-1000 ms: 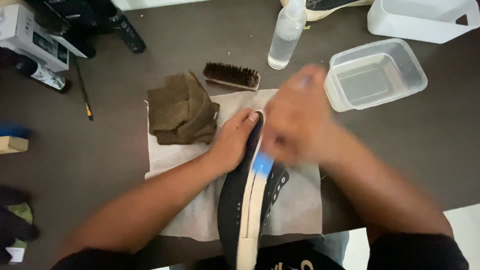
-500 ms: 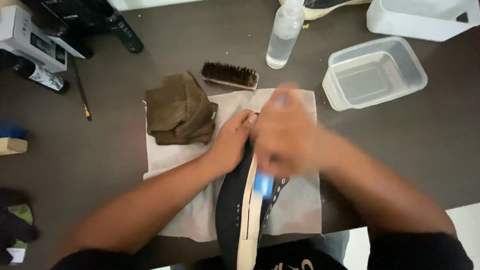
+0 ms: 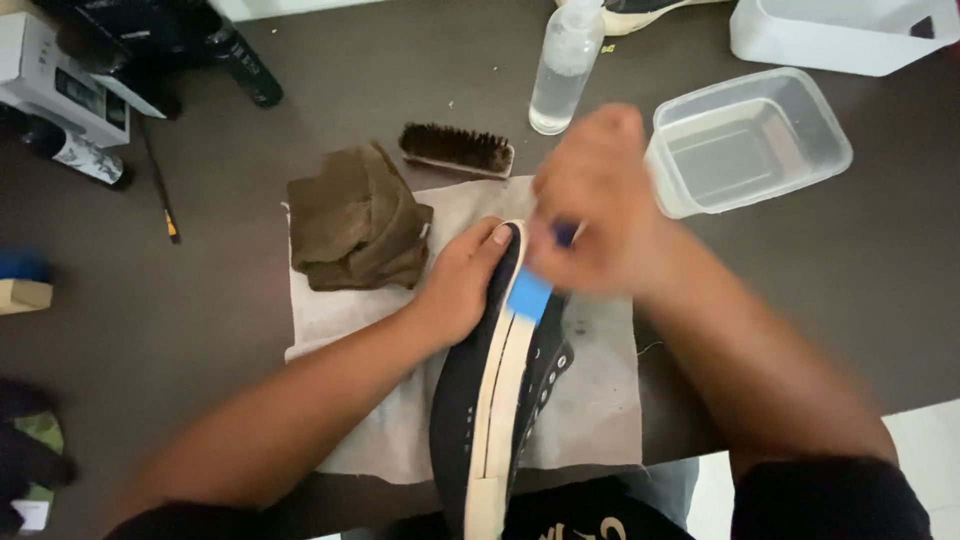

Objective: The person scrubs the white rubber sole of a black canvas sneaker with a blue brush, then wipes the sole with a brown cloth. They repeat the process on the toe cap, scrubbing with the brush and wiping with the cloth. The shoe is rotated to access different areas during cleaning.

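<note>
From the head camera we see our left hand gripping the black shoe, tipped on its side on a pale cloth on the surface. Our right hand, blurred, presses a blue brush against the shoe's cream sole edge.

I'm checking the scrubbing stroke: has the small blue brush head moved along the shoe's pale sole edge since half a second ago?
Yes. The blue brush head has slid toward the toe of the black canvas shoe, nearer the clear plastic tub.
</note>
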